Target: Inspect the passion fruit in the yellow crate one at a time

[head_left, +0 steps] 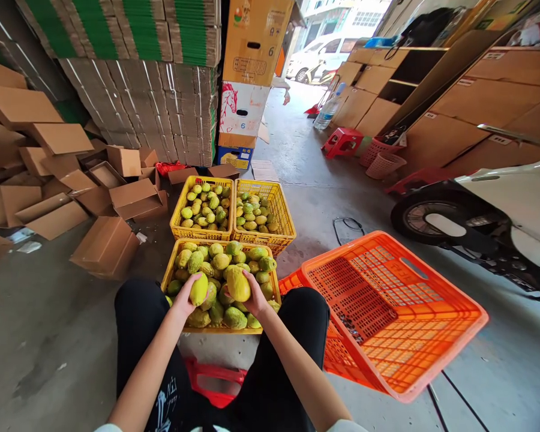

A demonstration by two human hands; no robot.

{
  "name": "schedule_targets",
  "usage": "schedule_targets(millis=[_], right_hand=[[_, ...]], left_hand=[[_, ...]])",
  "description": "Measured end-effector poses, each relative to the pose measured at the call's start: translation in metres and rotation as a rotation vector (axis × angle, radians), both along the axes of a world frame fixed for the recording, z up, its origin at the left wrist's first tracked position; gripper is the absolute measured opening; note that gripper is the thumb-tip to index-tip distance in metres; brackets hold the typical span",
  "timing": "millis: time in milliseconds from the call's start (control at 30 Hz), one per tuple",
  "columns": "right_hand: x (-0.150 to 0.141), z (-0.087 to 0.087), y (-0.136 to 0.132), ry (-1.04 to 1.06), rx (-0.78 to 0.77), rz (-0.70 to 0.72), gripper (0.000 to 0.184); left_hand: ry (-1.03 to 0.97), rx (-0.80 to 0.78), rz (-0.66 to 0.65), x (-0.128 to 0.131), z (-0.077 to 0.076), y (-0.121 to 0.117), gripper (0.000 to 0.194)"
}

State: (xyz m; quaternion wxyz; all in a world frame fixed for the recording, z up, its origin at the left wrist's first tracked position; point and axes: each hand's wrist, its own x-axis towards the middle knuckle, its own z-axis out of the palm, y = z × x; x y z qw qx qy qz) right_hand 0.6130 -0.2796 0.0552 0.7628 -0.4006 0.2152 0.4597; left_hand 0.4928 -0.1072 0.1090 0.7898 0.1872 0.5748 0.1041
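Note:
My left hand (186, 299) is closed around a yellow oval fruit (198, 290), with the thumb along its upper side. In my right hand (254, 300) is a larger, lumpy yellow-green fruit (238, 284), gripped from its right side. Both hands are just above the near yellow crate (229, 330), which is full of similar green and yellow fruit (234, 318), some smooth and some knobbly. The fingers under the held fruit are partly hidden.
Two more yellow crates (201, 233) (265, 243) of fruit adjoin the near one. An orange crate (432, 384) stands tilted at my right with dark bits inside. Loose cardboard boxes (105, 246) lie left. A red stool (218, 396) shows between my legs; a motorbike wheel (405, 219) is at right.

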Motion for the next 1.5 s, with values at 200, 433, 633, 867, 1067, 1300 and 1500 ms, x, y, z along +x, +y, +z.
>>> schedule_targets(millis=[200,433,633,867,1067,1300,1500], right_hand=[[0.004,0.001,0.005,0.038,-0.066,-0.109,0.026],[0.005,0.004,0.004,0.053,-0.01,-0.128,0.031],[0.008,-0.008,-0.001,0.035,-0.046,-0.105,0.034],[0.007,-0.027,-0.002,-0.008,-0.03,-0.025,0.043],[0.01,-0.026,0.001,-0.008,-0.074,-0.065,0.034],[0.009,-0.03,0.0,-0.06,-0.071,-0.011,0.03],[0.005,-0.03,0.004,-0.113,-0.057,0.004,0.034]], left_hand=[[-0.031,-0.058,0.005,-0.001,-0.003,0.003,0.012],[-0.118,-0.14,-0.115,0.0,-0.006,0.002,0.034],[-0.03,-0.016,-0.088,-0.001,-0.016,0.002,0.014],[0.025,0.045,-0.049,-0.001,-0.016,0.003,0.025],[0.08,0.027,-0.087,0.002,-0.016,0.001,0.019],[0.066,-0.05,-0.141,0.003,-0.02,0.003,0.023],[0.009,-0.041,-0.129,0.003,-0.021,0.003,0.031]])
